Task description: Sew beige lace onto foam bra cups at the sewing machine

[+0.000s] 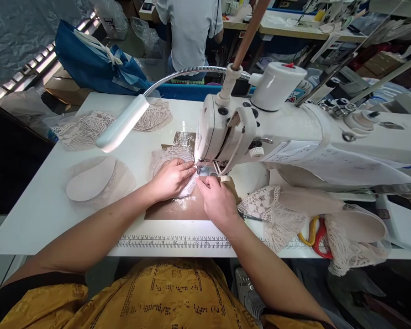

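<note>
My left hand [171,177] lies on a pale lace piece [167,155] at the needle of a white sewing machine [260,132], fingers stretched toward the presser foot [202,171], pressing the lace flat. My right hand [217,197] sits just right of it, fingers curled and pinching the lace edge near the foot. A gooseneck lamp [122,123] hangs over the left of the work area.
Lace pieces [89,128] and oval beige pads [91,179] lie on the white table [37,214] to the left. More lace, pads and red-and-yellow scissors [315,235] lie at the right. A ruler strip [171,241] runs along the front edge. Another person [190,32] sits behind.
</note>
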Motion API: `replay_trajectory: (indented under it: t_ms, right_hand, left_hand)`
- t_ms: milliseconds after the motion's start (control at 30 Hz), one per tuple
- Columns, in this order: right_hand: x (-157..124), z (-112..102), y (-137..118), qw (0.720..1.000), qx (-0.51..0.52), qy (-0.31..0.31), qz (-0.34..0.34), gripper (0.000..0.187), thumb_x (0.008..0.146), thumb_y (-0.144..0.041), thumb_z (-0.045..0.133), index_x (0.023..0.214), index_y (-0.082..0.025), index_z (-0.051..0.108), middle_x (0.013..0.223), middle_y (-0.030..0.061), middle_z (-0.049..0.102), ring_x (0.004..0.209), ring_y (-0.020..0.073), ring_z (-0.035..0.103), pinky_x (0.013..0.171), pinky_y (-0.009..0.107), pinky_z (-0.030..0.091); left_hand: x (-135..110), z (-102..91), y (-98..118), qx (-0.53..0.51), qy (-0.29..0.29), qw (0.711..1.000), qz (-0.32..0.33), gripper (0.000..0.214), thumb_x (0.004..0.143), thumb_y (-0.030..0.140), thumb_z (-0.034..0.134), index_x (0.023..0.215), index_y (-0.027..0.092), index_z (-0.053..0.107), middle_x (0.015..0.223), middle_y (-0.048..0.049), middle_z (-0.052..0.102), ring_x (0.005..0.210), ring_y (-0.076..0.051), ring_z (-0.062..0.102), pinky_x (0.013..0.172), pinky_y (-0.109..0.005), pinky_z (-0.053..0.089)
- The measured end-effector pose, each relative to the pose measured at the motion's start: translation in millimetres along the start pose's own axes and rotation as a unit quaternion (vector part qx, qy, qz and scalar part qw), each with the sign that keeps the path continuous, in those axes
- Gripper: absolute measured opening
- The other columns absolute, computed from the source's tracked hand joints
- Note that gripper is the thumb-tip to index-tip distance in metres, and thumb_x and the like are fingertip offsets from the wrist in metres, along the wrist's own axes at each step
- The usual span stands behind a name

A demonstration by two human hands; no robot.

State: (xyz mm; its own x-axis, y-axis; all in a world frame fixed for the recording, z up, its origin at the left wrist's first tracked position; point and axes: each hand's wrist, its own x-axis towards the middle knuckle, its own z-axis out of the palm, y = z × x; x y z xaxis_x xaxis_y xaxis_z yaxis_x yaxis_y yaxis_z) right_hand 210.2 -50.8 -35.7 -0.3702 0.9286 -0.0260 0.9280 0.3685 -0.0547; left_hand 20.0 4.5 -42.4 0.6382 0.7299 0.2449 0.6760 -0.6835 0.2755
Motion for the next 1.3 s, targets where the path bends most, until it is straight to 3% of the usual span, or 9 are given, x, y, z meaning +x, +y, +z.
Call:
replay_trajectory:
  t_ms: [200, 400, 467, 600, 667, 800, 900, 1067, 1300]
  right_hand:
    - [-2, 3, 2, 0.999, 0.012, 0.032, -0.006, 0.05, 0.088, -0.008, 0.042, 0.132, -0.023, 0.06, 0.103, 0.0097, 0.061, 0.085, 0.0223, 0.054, 0.067, 0.031, 0.041]
    - [-4, 3, 2, 0.998, 0.039, 0.054, 0.008, 0.044, 0.091, -0.011, 0.041, 0.128, -0.021, 0.064, 0.104, 0.0085, 0.065, 0.084, 0.0206, 0.058, 0.071, 0.03, 0.043]
    - [-5, 2, 3, 0.995, 0.071, 0.068, 0.012, 0.042, 0.093, -0.014, 0.041, 0.127, -0.02, 0.065, 0.108, 0.0079, 0.067, 0.089, 0.0203, 0.061, 0.076, 0.029, 0.045]
    - [-8, 3, 8, 0.985, 0.142, 0.097, 0.005, 0.036, 0.095, -0.02, 0.043, 0.12, -0.019, 0.068, 0.113, 0.0062, 0.07, 0.098, 0.0198, 0.064, 0.084, 0.028, 0.048]
    - [-9, 3, 10, 0.978, 0.175, 0.111, -0.001, 0.035, 0.094, -0.019, 0.043, 0.118, -0.019, 0.069, 0.115, 0.0058, 0.07, 0.102, 0.0193, 0.064, 0.087, 0.028, 0.049]
    - [-9, 4, 12, 0.969, 0.212, 0.123, -0.011, 0.035, 0.095, -0.02, 0.041, 0.117, -0.018, 0.068, 0.115, 0.0061, 0.071, 0.103, 0.0187, 0.065, 0.088, 0.029, 0.05]
    - [-9, 2, 11, 0.971, 0.204, 0.123, -0.023, 0.037, 0.095, -0.019, 0.04, 0.122, -0.017, 0.066, 0.116, 0.0061, 0.07, 0.102, 0.0189, 0.064, 0.088, 0.029, 0.049]
    - [-8, -3, 8, 0.99, 0.118, 0.073, -0.035, 0.043, 0.093, -0.016, 0.042, 0.132, -0.019, 0.06, 0.115, 0.0083, 0.067, 0.102, 0.0219, 0.059, 0.085, 0.031, 0.046]
    - [-6, -5, 5, 0.999, 0.025, 0.024, -0.025, 0.043, 0.094, -0.014, 0.041, 0.132, -0.02, 0.061, 0.102, 0.0107, 0.063, 0.092, 0.0239, 0.054, 0.077, 0.034, 0.041]
  left_hand:
    - [-4, 3.3, 3, 0.049, -0.017, 0.996, -0.078, 0.041, 0.096, 0.03, 0.043, 0.133, 0.022, 0.06, 0.139, -0.0117, 0.055, 0.132, -0.035, 0.042, 0.105, -0.055, 0.036]
    - [-5, -8.3, 1, 0.046, -0.024, 0.992, -0.113, 0.042, 0.092, 0.026, 0.046, 0.129, 0.016, 0.06, 0.144, -0.0158, 0.049, 0.133, -0.038, 0.041, 0.106, -0.063, 0.032]
    - [-9, -19.9, 2, -0.003, -0.053, 0.996, -0.075, 0.038, 0.084, 0.02, 0.051, 0.119, 0.018, 0.067, 0.141, -0.0135, 0.053, 0.131, -0.035, 0.045, 0.107, -0.061, 0.034]
    - [-30, -41.8, 17, -0.163, -0.155, 0.968, 0.11, 0.027, 0.082, 0.014, 0.056, 0.101, 0.022, 0.073, 0.128, -0.0054, 0.066, 0.125, -0.024, 0.055, 0.112, -0.045, 0.038]
    - [-41, -47.4, 28, -0.185, -0.128, 0.962, 0.152, 0.028, 0.086, 0.014, 0.054, 0.106, 0.022, 0.072, 0.121, -0.0055, 0.069, 0.122, -0.021, 0.057, 0.112, -0.041, 0.04]
    - [-50, -45.2, 34, -0.115, -0.018, 0.991, 0.071, 0.029, 0.094, 0.021, 0.048, 0.116, 0.016, 0.067, 0.124, -0.0136, 0.066, 0.116, -0.024, 0.06, 0.1, -0.041, 0.051]
    - [-43, -32.6, 29, -0.055, -0.034, 0.997, 0.035, 0.032, 0.097, 0.026, 0.045, 0.115, 0.011, 0.066, 0.124, -0.0172, 0.064, 0.113, -0.026, 0.062, 0.096, -0.042, 0.054]
    - [-25, -12.7, 29, -0.016, -0.061, 0.993, 0.102, 0.03, 0.096, 0.025, 0.048, 0.111, 0.009, 0.068, 0.126, -0.0191, 0.064, 0.117, -0.028, 0.06, 0.102, -0.045, 0.049]
    - [-23, -22.3, 33, -0.01, -0.089, 0.995, 0.04, 0.041, 0.093, 0.025, 0.053, 0.13, 0.01, 0.054, 0.131, -0.0199, 0.058, 0.117, -0.029, 0.058, 0.094, -0.045, 0.053]
